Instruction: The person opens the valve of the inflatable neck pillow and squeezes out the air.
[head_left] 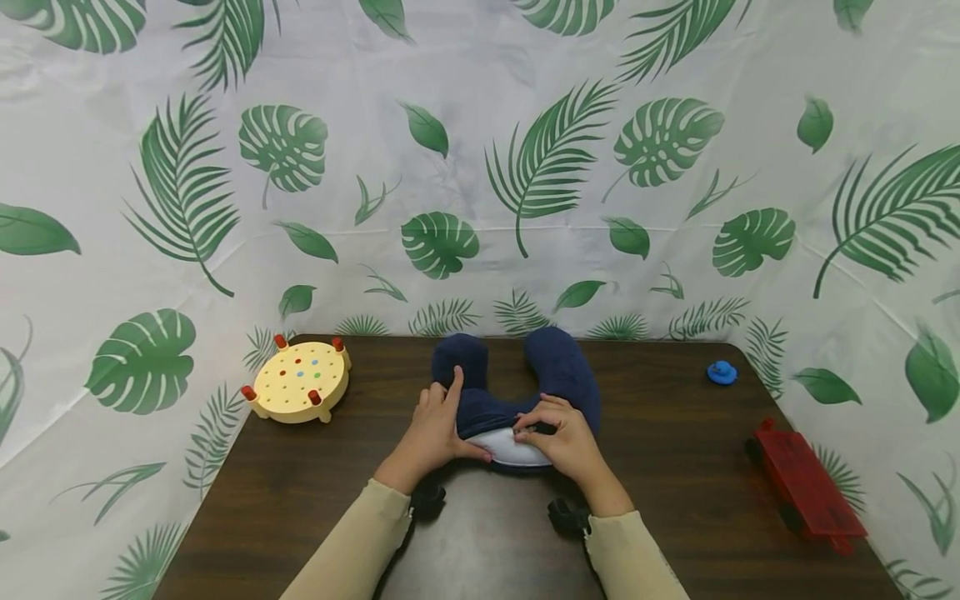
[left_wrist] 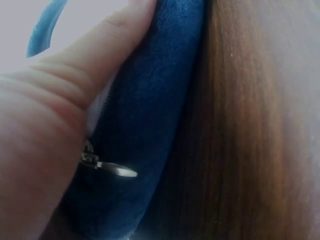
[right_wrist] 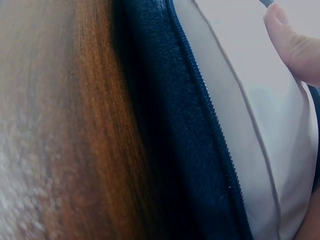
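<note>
A navy U-shaped neck pillow [head_left: 558,367] lies on the dark wooden table [head_left: 675,467], its arms pointing away from me. Its cover is unzipped at the near side, and the white inner cushion [head_left: 513,450] shows there. My left hand [head_left: 438,429] holds the pillow's left side, index finger stretched along the fabric and thumb at the opening. Up close, that thumb [left_wrist: 90,60] presses the blue cover [left_wrist: 150,125] beside the metal zipper pull [left_wrist: 117,170]. My right hand [head_left: 562,437] pinches the cover's edge over the white cushion. The zipper teeth [right_wrist: 210,115] run beside the white cushion [right_wrist: 270,130].
A yellow round peg board [head_left: 302,381] with red pegs sits at the table's back left. A small blue object [head_left: 722,372] lies at the back right. A flat red toy [head_left: 810,487] rests near the right edge. A leaf-print backdrop [head_left: 480,167] surrounds the table.
</note>
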